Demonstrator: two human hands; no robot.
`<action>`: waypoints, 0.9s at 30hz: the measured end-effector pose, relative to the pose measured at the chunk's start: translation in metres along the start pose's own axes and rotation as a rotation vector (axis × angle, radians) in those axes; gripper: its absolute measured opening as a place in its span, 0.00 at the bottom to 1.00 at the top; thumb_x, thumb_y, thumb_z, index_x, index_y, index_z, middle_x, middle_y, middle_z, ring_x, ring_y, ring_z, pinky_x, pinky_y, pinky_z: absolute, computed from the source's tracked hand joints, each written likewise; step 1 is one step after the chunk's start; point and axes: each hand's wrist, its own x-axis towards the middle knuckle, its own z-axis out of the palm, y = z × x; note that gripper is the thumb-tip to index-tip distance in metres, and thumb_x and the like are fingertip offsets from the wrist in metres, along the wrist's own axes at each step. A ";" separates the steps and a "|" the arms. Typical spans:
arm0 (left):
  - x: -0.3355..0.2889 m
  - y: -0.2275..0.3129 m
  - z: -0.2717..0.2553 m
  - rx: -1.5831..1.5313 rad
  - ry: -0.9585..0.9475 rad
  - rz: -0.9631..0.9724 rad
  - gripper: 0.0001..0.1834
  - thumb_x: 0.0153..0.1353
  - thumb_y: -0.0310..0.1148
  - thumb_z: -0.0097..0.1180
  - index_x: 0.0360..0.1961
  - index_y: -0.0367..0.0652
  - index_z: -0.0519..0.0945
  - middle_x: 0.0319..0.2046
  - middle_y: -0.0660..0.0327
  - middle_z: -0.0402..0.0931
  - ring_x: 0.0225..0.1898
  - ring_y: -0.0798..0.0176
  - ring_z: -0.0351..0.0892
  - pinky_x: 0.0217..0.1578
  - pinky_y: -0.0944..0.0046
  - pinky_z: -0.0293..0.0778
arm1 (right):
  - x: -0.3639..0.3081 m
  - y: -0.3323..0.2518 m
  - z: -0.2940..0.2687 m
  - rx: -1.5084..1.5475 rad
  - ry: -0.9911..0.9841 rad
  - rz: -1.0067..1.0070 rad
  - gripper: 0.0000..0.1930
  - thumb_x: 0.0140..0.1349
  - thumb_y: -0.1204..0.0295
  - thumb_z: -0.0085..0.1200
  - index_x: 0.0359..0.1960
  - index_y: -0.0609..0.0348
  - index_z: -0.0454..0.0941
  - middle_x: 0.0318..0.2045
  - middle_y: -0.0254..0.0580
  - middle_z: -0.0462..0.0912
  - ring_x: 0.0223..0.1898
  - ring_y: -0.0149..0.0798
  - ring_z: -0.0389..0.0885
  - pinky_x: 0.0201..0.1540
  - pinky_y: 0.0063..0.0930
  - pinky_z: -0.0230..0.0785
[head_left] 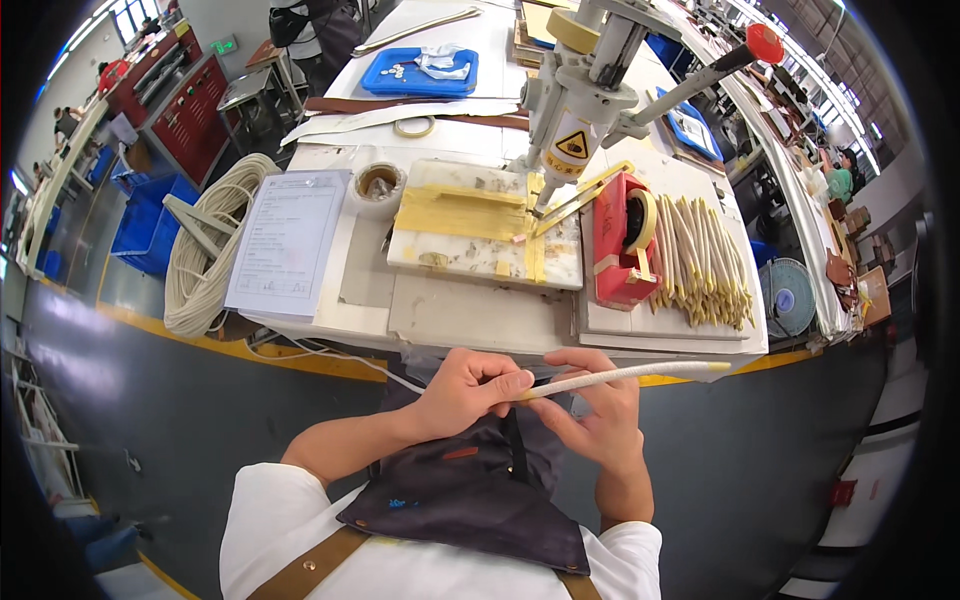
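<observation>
A pale braided cord [630, 373] stretches between my hands in front of the bench, with yellow tape around its far right end. My left hand [455, 395] pinches it between thumb and fingers, beside another yellowish band. On the right, my right hand [608, 415] has its fingers spread, and the cord lies across them with the thumb below. A thinner-looking length of cord trails left from my left hand toward a large coil [195, 270] hanging at the bench's left side. Taped cord pieces [705, 260] lie heaped at the bench's right.
A hand press [575, 120] with a red-knobbed lever [764, 43] stands over a white board [430, 262] with yellow tape strips. Beside it sits a red tape dispenser [612, 250]. A printed sheet [290, 240], a tape roll [378, 190] and a blue tray [380, 80] are leftward.
</observation>
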 end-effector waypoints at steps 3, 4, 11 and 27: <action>-0.003 -0.003 0.001 0.119 0.035 0.092 0.07 0.66 0.30 0.64 0.36 0.37 0.81 0.25 0.67 0.77 0.23 0.77 0.69 0.22 0.73 0.64 | 0.000 -0.004 -0.003 -0.072 0.011 -0.026 0.10 0.46 0.73 0.72 0.31 0.58 0.85 0.39 0.39 0.86 0.29 0.37 0.84 0.31 0.30 0.74; -0.007 -0.002 0.009 0.201 0.098 0.211 0.08 0.64 0.30 0.66 0.37 0.37 0.81 0.26 0.65 0.78 0.22 0.77 0.70 0.21 0.73 0.65 | 0.000 -0.002 -0.003 -0.090 0.017 -0.044 0.10 0.46 0.73 0.72 0.31 0.57 0.85 0.39 0.39 0.86 0.29 0.38 0.84 0.31 0.30 0.73; 0.005 -0.016 0.015 0.777 0.277 0.920 0.10 0.60 0.28 0.69 0.38 0.37 0.80 0.27 0.57 0.81 0.21 0.65 0.80 0.21 0.67 0.75 | -0.002 0.006 -0.004 -0.115 0.058 -0.070 0.11 0.44 0.82 0.68 0.31 0.58 0.85 0.36 0.42 0.86 0.28 0.39 0.84 0.31 0.31 0.75; 0.003 -0.010 0.002 -0.488 -0.462 -0.422 0.16 0.74 0.38 0.53 0.37 0.35 0.82 0.19 0.66 0.74 0.14 0.78 0.61 0.15 0.75 0.54 | -0.025 0.026 0.023 0.668 0.152 0.330 0.31 0.56 0.82 0.66 0.63 0.63 0.73 0.32 0.40 0.89 0.33 0.34 0.88 0.39 0.25 0.79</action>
